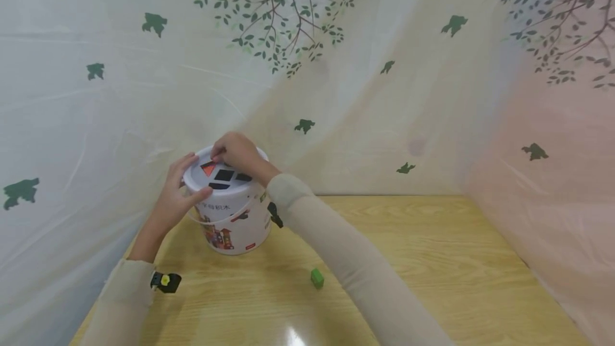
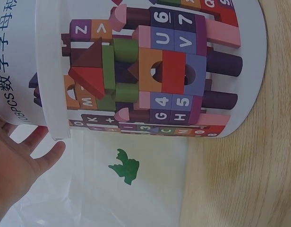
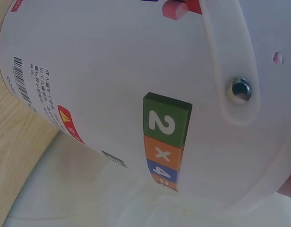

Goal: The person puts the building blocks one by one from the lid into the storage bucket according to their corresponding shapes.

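A white lidded bucket [image 1: 237, 228] printed with toy blocks stands on the table at the left. Shaped holes are cut in its lid [image 1: 194, 178]. In the head view my left hand [image 1: 173, 194] holds the bucket at its near left rim, thumb over the lid and fingers along the side. My right hand [image 1: 237, 152] is over the lid, fingers curled, pinching at the corner of an orange-red triangular block [image 1: 208, 168] in the triangular hole. Its fingertips are partly hidden. The left wrist view shows left fingers [image 2: 51, 156] against the rim; the right wrist view shows mainly the bucket's side [image 3: 107, 71].
A small green block [image 1: 317, 278] lies on the wooden table [image 1: 408, 239] to the right and nearer than the bucket. A thin white handle [image 1: 211, 222] hangs across the bucket's front. A pale curtain [image 1: 346, 138] with leaf prints closes in the back and sides.
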The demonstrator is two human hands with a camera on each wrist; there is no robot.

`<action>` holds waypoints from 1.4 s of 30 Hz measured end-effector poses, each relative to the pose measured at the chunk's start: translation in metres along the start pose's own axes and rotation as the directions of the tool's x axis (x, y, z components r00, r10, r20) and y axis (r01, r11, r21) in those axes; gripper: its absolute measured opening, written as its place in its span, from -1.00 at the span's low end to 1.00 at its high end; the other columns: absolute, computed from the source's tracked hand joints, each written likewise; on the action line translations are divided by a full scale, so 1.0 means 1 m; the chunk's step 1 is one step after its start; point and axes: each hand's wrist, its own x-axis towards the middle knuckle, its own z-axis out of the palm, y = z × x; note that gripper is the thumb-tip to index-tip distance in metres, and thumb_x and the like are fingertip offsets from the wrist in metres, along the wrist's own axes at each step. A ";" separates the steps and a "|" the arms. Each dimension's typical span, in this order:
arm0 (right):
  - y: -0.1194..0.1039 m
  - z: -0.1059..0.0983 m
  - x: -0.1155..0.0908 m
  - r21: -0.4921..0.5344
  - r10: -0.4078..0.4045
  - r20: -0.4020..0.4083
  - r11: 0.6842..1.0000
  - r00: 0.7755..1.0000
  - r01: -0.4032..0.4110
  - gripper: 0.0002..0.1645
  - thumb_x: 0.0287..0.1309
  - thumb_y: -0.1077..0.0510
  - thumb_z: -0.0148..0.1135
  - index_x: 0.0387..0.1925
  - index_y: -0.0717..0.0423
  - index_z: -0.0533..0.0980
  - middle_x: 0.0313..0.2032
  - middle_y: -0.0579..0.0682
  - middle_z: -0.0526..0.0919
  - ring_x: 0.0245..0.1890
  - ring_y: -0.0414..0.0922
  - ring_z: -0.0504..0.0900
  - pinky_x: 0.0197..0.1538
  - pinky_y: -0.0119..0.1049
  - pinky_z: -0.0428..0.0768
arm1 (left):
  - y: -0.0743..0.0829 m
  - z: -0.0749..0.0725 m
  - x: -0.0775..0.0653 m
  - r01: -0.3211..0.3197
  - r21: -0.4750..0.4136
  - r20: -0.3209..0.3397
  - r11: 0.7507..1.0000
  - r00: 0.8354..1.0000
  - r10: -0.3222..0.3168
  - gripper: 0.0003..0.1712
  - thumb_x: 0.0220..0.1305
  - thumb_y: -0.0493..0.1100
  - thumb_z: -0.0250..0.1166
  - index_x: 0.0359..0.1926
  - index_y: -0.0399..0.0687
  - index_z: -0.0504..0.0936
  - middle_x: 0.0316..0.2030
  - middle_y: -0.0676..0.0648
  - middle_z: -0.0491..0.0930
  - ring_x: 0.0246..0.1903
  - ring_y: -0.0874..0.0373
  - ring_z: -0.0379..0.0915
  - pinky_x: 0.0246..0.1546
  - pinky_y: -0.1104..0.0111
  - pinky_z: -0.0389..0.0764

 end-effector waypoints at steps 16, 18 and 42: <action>-0.001 -0.004 -0.006 -0.024 0.038 0.011 0.999 0.999 -0.038 -0.79 0.37 0.10 0.27 -0.06 -0.08 0.74 -0.01 -0.16 0.78 -0.03 -0.28 0.66 0.09 -0.54 0.56 | 0.003 -0.002 -0.002 0.016 0.015 -0.007 1.000 1.000 -0.016 0.03 0.29 -0.09 0.39 0.62 0.00 0.00 0.62 -0.21 -0.16 0.49 -0.35 -0.03 0.33 -0.43 0.19; 0.000 -0.005 -0.008 -0.015 0.049 0.007 0.999 0.999 -0.049 -0.79 0.37 0.11 0.27 -0.04 -0.08 0.73 -0.01 -0.15 0.78 -0.05 -0.29 0.66 0.06 -0.56 0.57 | 0.002 -0.001 -0.002 0.020 0.014 -0.008 1.000 1.000 -0.019 0.03 0.29 -0.08 0.39 0.63 0.01 0.00 0.62 -0.20 -0.16 0.49 -0.35 -0.04 0.33 -0.44 0.19; 0.032 -0.049 -0.057 0.037 -0.069 0.022 0.997 0.997 0.068 -0.66 0.35 0.12 0.30 0.11 0.10 0.64 0.07 0.00 0.73 0.12 -0.13 0.64 0.26 -0.36 0.58 | 0.006 0.000 0.000 0.024 -0.012 0.003 1.000 1.000 -0.024 0.02 0.31 -0.02 0.37 0.62 -0.03 0.00 0.63 -0.19 -0.19 0.51 -0.37 -0.08 0.36 -0.44 0.16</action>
